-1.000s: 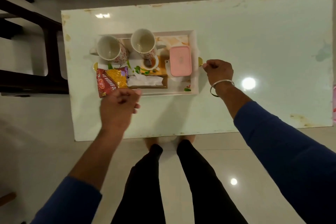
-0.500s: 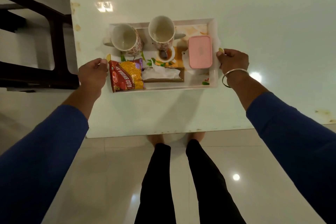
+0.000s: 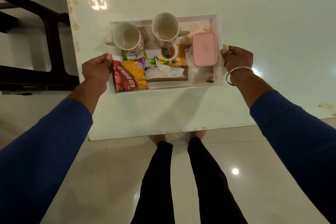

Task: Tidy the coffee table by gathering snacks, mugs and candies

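A white rectangular tray [image 3: 200, 83] lies on the pale coffee table [image 3: 272, 42]. On it stand two white patterned mugs, the left mug [image 3: 128, 36] and the right mug [image 3: 165, 28]. A red snack packet [image 3: 129, 75] lies at the tray's left end, a tissue box [image 3: 166, 73] in the middle, a pink-lidded box [image 3: 204, 48] at the right. My left hand [image 3: 96, 70] grips the tray's left edge beside the packet. My right hand [image 3: 237, 58], with a bangle, grips the tray's right edge.
A dark wooden chair frame [image 3: 36, 47] stands left of the table. The table's near edge [image 3: 163, 132] is just in front of my legs [image 3: 181, 178] on the glossy tiled floor.
My left hand moved from in front of the snack packet to the tray's left edge and took hold of it. My right hand stays on the right edge. The view has closed in.
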